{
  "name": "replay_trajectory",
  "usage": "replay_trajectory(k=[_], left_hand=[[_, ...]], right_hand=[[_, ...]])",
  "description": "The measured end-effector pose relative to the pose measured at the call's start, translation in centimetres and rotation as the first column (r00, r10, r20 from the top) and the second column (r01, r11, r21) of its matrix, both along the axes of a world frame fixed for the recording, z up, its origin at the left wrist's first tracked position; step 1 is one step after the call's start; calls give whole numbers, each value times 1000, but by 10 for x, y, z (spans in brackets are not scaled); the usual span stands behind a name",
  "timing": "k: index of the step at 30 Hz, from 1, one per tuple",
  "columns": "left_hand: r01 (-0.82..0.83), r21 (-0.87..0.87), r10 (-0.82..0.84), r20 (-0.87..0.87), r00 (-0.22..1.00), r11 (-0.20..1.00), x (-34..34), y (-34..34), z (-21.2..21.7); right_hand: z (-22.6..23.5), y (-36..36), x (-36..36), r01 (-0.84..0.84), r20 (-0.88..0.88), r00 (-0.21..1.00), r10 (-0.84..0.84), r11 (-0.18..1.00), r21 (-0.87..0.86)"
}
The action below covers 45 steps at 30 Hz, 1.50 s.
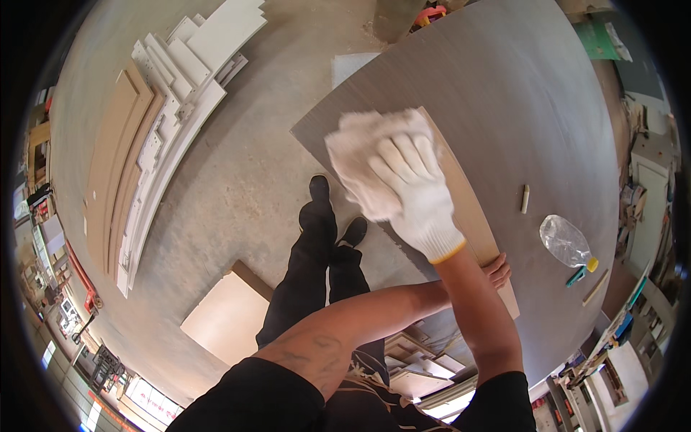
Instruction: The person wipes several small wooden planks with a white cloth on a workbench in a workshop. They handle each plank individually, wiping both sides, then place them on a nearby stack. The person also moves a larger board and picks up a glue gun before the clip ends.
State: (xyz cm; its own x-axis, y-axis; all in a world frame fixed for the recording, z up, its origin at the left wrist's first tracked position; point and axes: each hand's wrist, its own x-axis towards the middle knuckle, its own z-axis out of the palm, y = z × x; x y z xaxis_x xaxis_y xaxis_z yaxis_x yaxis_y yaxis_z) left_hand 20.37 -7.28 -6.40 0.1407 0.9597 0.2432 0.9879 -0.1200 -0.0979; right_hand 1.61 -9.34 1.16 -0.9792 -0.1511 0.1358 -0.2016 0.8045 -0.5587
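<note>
My right hand (414,187), in a white knitted glove with a yellow cuff edge, is closed on a pale, crumpled cloth (349,147). The cloth is slightly blurred and lies over the upper end of a narrow light-brown board (471,205). That board rests on a large grey wood-grained tabletop (525,93). Bare, my left hand (497,272) grips the board near its lower end, fingers curled over the right edge. The left forearm passes under the right one, and most of the left palm is hidden.
On the tabletop to the right lie a clear plastic bottle (566,241) with a yellow cap, a small pale stick (525,199) and a teal tool (576,276). White and brown panels (180,79) are stacked on the floor at left. A pale panel (229,317) lies near my legs.
</note>
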Motion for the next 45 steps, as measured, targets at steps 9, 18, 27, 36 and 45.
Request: replay_trajectory(k=[9,18,27,36,45], left_hand=[[0,-25,-1,-27,1000,1000,1,1,1],[-61,-28,60,-39,997,998,16,-1,-14],[-121,12,121,-170,978,993,14,4,-21],[86,-103,-65,187,980,991,-20,-9,24],[114,-83,-97,182,978,990,-30,-12,29]], right_hand=[[0,29,88,-118,132,985,114,993,25],[-6,-9,-7,-85,-15,996,84,993,-83],[-7,64,109,122,44,990,-136,964,236],[-9,13,34,21,148,989,-2,992,-128],[-10,17,5,262,-55,964,-261,965,6]])
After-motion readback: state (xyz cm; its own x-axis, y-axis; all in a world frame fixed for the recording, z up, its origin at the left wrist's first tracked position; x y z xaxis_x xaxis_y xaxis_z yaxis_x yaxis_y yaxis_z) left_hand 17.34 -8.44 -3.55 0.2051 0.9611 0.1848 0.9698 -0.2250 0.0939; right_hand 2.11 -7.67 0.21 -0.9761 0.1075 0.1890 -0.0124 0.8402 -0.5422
